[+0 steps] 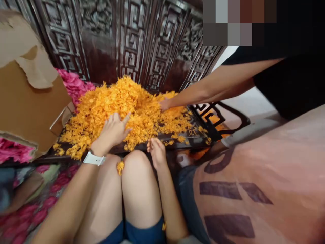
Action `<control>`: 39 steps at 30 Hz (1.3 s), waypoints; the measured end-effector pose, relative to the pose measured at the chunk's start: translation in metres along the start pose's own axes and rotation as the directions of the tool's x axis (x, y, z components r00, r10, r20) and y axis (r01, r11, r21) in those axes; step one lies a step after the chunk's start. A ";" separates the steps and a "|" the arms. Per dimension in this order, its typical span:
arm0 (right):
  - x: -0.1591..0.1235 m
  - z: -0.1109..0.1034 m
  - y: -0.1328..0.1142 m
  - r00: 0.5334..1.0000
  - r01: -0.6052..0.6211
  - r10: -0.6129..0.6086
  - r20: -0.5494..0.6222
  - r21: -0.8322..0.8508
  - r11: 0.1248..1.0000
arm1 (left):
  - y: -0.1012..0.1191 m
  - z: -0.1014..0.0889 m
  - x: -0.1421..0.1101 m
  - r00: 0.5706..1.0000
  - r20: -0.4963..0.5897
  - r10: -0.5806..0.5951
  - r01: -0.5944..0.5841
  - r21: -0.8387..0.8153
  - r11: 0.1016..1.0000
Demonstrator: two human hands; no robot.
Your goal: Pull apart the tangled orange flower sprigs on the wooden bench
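The left hand point(111, 134), with a white watch point(92, 158) on its wrist, lies spread on a big heap of orange flowers point(122, 108). The right hand point(156, 153) hangs loosely curled just beside the heap's front edge, above the knees point(134, 176). Another person's hand point(165, 104) reaches into the heap from the right. Pink flowers point(72, 84) and a cardboard box point(30, 98) sit to the left

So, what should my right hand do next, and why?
Probably your right hand should pick up the orange floret clump between your knees: it lies apart from the heap, and that hand is close, while your left hand rests on the heap.
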State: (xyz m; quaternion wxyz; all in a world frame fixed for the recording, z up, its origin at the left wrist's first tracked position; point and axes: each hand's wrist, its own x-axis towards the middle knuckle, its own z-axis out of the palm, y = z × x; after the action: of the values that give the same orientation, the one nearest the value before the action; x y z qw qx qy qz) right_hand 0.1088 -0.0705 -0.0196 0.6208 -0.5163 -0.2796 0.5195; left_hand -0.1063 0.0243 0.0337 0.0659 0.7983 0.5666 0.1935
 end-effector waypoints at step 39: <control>0.068 -0.003 -0.072 0.976 -0.164 0.216 -0.001 0.646 0.746 | 0.121 -0.011 -0.199 0.894 -0.096 0.437 -0.446 -0.275 0.852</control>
State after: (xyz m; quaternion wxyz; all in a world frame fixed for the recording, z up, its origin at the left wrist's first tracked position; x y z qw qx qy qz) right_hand 0.1571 -0.0032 0.0334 0.7137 -0.3181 -0.0074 0.6241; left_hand -0.0609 -0.2047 0.0366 0.1276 0.8854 0.3346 0.2963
